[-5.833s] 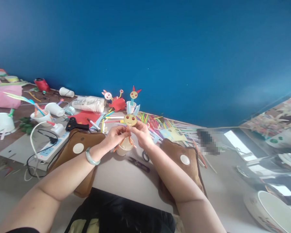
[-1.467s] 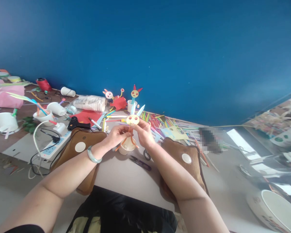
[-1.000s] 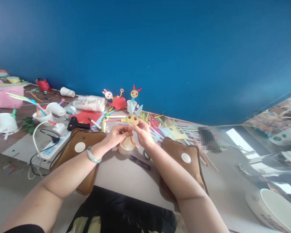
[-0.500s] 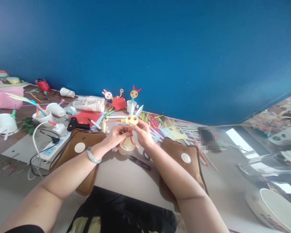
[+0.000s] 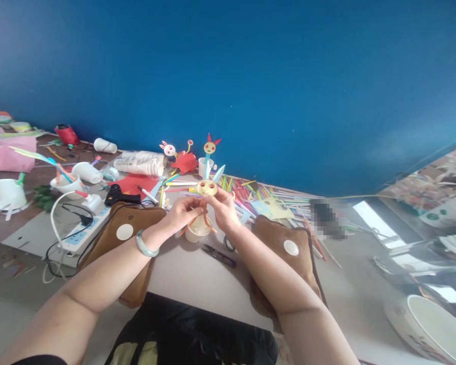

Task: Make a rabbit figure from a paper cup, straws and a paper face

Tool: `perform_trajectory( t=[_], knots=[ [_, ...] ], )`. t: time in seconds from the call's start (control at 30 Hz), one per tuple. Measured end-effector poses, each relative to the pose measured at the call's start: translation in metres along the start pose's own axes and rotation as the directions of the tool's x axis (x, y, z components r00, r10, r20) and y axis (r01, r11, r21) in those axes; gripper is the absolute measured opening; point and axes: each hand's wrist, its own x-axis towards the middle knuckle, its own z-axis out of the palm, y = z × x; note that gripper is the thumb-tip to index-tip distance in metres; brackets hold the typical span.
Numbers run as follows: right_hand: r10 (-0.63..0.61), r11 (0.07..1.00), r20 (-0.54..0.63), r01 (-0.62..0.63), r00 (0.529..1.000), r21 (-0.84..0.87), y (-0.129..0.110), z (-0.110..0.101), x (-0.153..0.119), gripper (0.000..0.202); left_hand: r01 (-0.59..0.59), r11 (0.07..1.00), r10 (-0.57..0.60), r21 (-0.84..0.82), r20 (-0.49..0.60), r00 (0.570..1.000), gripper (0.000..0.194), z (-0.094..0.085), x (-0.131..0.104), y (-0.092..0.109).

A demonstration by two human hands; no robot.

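Observation:
Between my hands is a paper rabbit figure [image 5: 206, 187] with a round yellow face, pale blue ears and orange strips below. My left hand [image 5: 186, 213] pinches it under the face, with a jade-coloured bangle [image 5: 147, 244] on that wrist. On the other side, my right hand [image 5: 223, 209] is closed on the edge of the face and the strips. A white paper cup [image 5: 197, 230] stands just beneath, the orange strips hanging over and beside it. Dark thread snips [image 5: 219, 256] lie on the table to the right of the cup.
Brown cushions [image 5: 127, 228] lie under both forearms. A black glue gun [image 5: 121, 195] and a white power strip [image 5: 84, 230] with cables are at left. Stacked paper cups [image 5: 140, 163], a finished figure [image 5: 210, 148] and many coloured strips [image 5: 243, 195] line the blue wall. A large white bowl [image 5: 427, 329] stands at right.

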Motion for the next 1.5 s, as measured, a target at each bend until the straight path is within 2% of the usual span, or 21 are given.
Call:
perform_trajectory(
  t=[0.2,0.67,1.07,1.5],
  knots=[
    [-0.019,1.0,0.018,0.019,1.0,0.022,0.0012,-0.0007,0.0003,0.022,0.014,1.0,-0.014,0.006,0.002,1.0,0.026,0.0005,0.001,0.001],
    [-0.041,0.999,0.023,0.041,0.999,0.025,0.0029,-0.0022,0.0015,0.017,0.008,1.0,-0.008,0.028,0.02,1.0,0.021,-0.0024,0.0013,-0.0033],
    [-0.005,1.0,-0.013,0.005,1.0,0.003,0.0069,-0.0027,0.0025,0.021,0.006,0.997,-0.006,0.081,-0.004,1.0,0.026,-0.0021,0.0014,0.0011],
    [0.016,0.999,0.003,-0.016,1.0,0.031,0.0053,0.0,0.0009,0.028,0.059,0.997,-0.059,0.04,-0.012,0.998,0.025,-0.0005,0.0018,0.0009]
  ],
)
